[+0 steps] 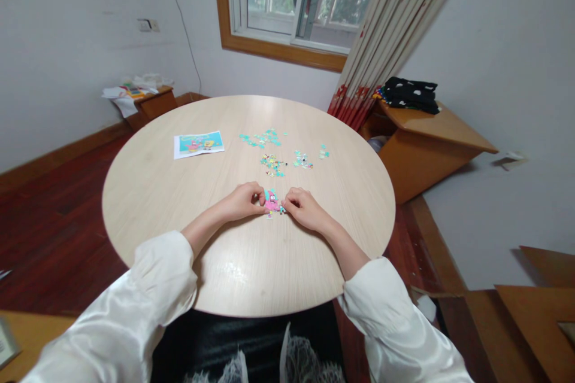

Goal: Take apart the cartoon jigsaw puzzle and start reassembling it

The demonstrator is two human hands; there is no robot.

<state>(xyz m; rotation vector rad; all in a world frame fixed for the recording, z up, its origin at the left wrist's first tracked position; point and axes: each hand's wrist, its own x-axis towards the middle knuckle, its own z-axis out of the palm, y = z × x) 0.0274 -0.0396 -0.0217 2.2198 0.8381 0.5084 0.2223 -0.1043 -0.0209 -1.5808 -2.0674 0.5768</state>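
A small, partly joined puzzle section [272, 200] with a pink figure lies on the round table [148, 203]. My left hand [246, 200] is at its left edge, thumb and fingers closed together. On its right side, my right hand [302, 206] is pinched beside small dark and teal pieces; what its fingertips hold is too small to name. Loose multicoloured pieces [272, 164] lie just beyond the section, and a wider spread of teal pieces [261, 138] is farther back. Two smaller clusters, pale pieces [302, 160] and teal pieces [324, 152], are to the right.
A printed picture sheet [199, 145] lies at the table's left. Behind the table are a window [296, 0] and a curtain [390, 24]. A wooden cabinet [431, 137] with dark cloth [411, 94] stands at the right, a small stand [155, 105] at the left.
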